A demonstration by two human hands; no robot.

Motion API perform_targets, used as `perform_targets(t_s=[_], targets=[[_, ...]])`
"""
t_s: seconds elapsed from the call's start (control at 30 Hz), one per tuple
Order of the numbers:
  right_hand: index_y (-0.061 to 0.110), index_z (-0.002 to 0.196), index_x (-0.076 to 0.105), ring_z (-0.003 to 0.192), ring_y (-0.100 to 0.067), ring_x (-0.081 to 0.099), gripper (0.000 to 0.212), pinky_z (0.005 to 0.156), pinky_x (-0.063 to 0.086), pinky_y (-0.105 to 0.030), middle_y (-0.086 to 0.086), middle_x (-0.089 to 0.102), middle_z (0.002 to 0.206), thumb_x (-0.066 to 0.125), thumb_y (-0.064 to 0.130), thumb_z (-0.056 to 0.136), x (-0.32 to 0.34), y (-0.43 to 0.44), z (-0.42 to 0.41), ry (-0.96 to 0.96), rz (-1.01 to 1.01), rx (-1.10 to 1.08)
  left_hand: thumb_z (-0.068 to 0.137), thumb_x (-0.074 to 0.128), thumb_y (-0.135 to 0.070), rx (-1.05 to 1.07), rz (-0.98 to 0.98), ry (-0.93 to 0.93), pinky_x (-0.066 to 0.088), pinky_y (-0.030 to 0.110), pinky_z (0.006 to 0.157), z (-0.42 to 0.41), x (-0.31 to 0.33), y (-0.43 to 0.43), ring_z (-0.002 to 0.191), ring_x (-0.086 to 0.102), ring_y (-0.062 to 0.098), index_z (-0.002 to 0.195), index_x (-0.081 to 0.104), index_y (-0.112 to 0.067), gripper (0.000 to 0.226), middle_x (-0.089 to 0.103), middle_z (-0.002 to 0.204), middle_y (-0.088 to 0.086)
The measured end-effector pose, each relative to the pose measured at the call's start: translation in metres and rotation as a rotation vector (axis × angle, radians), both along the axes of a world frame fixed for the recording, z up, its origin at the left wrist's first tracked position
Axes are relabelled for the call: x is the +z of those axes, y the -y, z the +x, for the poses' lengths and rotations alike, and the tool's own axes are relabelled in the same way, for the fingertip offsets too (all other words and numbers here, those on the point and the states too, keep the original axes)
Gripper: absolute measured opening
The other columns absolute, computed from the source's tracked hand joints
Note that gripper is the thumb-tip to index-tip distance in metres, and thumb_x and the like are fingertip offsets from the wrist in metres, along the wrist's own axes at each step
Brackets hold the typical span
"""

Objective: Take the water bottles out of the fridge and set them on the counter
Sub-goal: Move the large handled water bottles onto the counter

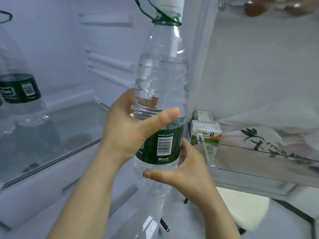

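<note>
A clear water bottle (pixel 162 75) with a dark green label, a white cap and a green carry loop at its neck stands upright in the air in front of the open fridge. My left hand (pixel 126 130) wraps its middle from the left, thumb across the front. My right hand (pixel 188 168) grips it lower down from the right, below the label. A second water bottle (pixel 22 94) of the same kind stands on the glass fridge shelf (pixel 72 128) at the far left.
The open fridge door on the right has a clear door shelf (pixel 259 163) holding two small drink cartons (pixel 206 131) with a straw and a white printed bag. Eggs (pixel 255 7) sit in the top door rack. A round white stool (pixel 241 206) stands below.
</note>
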State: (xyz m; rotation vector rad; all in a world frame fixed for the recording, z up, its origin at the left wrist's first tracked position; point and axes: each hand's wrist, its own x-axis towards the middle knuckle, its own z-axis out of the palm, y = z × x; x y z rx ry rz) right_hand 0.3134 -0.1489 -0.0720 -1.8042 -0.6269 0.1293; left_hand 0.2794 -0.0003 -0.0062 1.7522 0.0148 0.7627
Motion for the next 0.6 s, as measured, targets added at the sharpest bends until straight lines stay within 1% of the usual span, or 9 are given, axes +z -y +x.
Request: perform_targets(t_s=[0.07,0.17,0.2,0.27,0.3,0.4,0.47,0.53,0.6], targets=[[0.044,0.112,0.057,0.099,0.013,0.062,0.076,0.077,0.048,-0.005,0.034,0.067,0.105,0.098,0.034,0.048,0.002,0.021,-0.006,0.01,-0.001,-0.012,0.05,0.078,-0.057,-0.011,-0.003,0.011,0.054,0.019,0.067,-0.003,0.002,0.021,0.082,0.07,0.003,0.088,0.068,-0.031,0.047,0.074,0.087,-0.013],[0.043,0.113,0.058,0.099,0.01,0.064,0.075,0.079,0.051,-0.01,0.03,0.069,0.106,0.098,0.031,0.05,0.005,0.058,-0.015,0.015,-0.004,-0.03,0.051,0.078,-0.058,-0.044,0.003,0.01,0.053,0.019,0.066,-0.008,0.004,0.056,0.081,0.071,0.005,0.09,0.068,-0.025,0.052,0.074,0.087,-0.01],[0.042,0.112,0.058,0.099,0.009,0.065,0.074,0.08,0.052,-0.012,0.029,0.069,0.106,0.098,0.029,0.051,0.005,0.073,-0.019,0.014,-0.006,-0.036,0.052,0.079,-0.057,-0.062,-0.001,0.015,0.054,0.019,0.066,-0.01,0.005,0.07,0.081,0.071,0.005,0.092,0.068,-0.022,0.053,0.075,0.088,-0.009],[0.041,0.114,0.059,0.1,0.006,0.066,0.074,0.082,0.053,-0.017,0.026,0.07,0.107,0.098,0.029,0.051,0.005,0.104,-0.026,0.016,-0.016,-0.062,0.053,0.079,-0.054,-0.1,-0.002,0.023,0.056,0.026,0.07,-0.014,0.006,0.1,0.084,0.072,0.008,0.096,0.069,-0.02,0.056,0.075,0.09,-0.008],[0.04,0.115,0.059,0.1,0.005,0.066,0.075,0.083,0.053,-0.018,0.025,0.07,0.107,0.097,0.029,0.052,0.006,0.121,-0.03,0.019,-0.02,-0.082,0.053,0.08,-0.055,-0.115,0.005,0.022,0.057,0.029,0.072,-0.015,0.006,0.117,0.084,0.072,0.008,0.096,0.068,-0.021,0.056,0.075,0.091,-0.008],[0.04,0.115,0.058,0.101,0.005,0.066,0.074,0.082,0.053,-0.017,0.025,0.07,0.107,0.097,0.029,0.052,0.005,0.175,-0.041,0.033,-0.031,-0.16,0.051,0.077,-0.061,-0.158,0.026,0.012,0.056,0.029,0.074,-0.017,0.004,0.169,0.085,0.071,0.005,0.095,0.067,-0.032,0.054,0.074,0.091,-0.014],[0.042,0.115,0.058,0.101,0.005,0.065,0.074,0.083,0.053,-0.017,0.025,0.07,0.108,0.097,0.03,0.052,0.003,0.213,-0.051,0.045,-0.048,-0.226,0.049,0.077,-0.066,-0.186,0.039,0.002,0.055,0.025,0.073,-0.018,0.001,0.206,0.085,0.07,0.002,0.094,0.066,-0.037,0.055,0.073,0.091,-0.017],[0.041,0.116,0.058,0.101,0.004,0.066,0.075,0.085,0.054,-0.02,0.024,0.07,0.108,0.096,0.03,0.052,-0.001,0.244,-0.061,0.038,-0.06,-0.285,0.05,0.077,-0.068,-0.247,0.054,-0.001,0.054,0.014,0.067,-0.019,-0.002,0.238,0.083,0.069,-0.003,0.096,0.066,-0.036,0.058,0.073,0.09,-0.018],[0.04,0.117,0.058,0.101,0.002,0.066,0.075,0.088,0.054,-0.024,0.022,0.071,0.107,0.096,0.029,0.052,-0.004,0.28,-0.073,0.026,-0.072,-0.365,0.049,0.077,-0.067,-0.348,0.06,-0.013,0.053,0.012,0.065,-0.019,-0.005,0.275,0.084,0.069,-0.002,0.102,0.065,-0.032,0.065,0.073,0.092,-0.017]])
